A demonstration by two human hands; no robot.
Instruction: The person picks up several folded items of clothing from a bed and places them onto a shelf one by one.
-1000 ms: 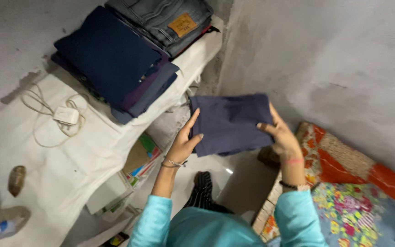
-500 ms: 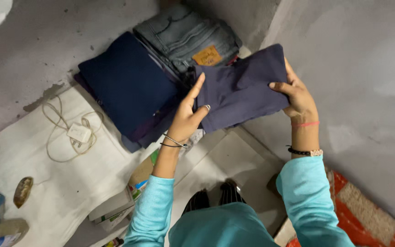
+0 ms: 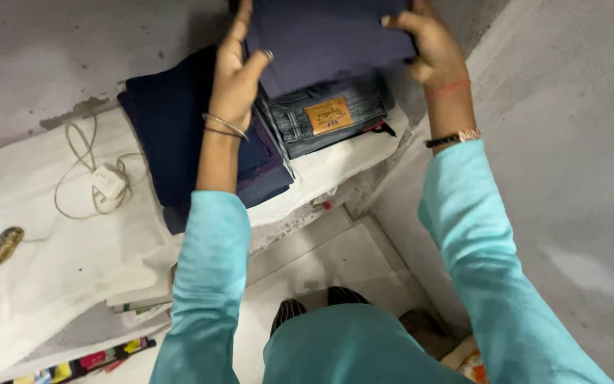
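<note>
A folded dark purple-blue cloth [image 3: 328, 39] is held flat between both hands at the top of the head view. My left hand [image 3: 237, 71] grips its left edge and my right hand [image 3: 424, 46] grips its right edge. The cloth lies over a stack of folded grey-blue jeans [image 3: 328, 117] with a tan patch; whether it rests on them I cannot tell. Beside the jeans on the left sits a pile of folded navy clothes [image 3: 172, 135], partly behind my left forearm.
The piles rest on a white-covered shelf [image 3: 87, 249] against a grey wall. A white charger with its coiled cable [image 3: 104, 181] and a small brown object [image 3: 3, 245] lie on it. Coloured boxes [image 3: 79, 359] show under the shelf. My feet [image 3: 314, 313] stand on pale floor tiles.
Both hands carried the folded cloth up and away from my body, from beside the shelf to above the jeans stack. The camera view tilted toward the shelf.
</note>
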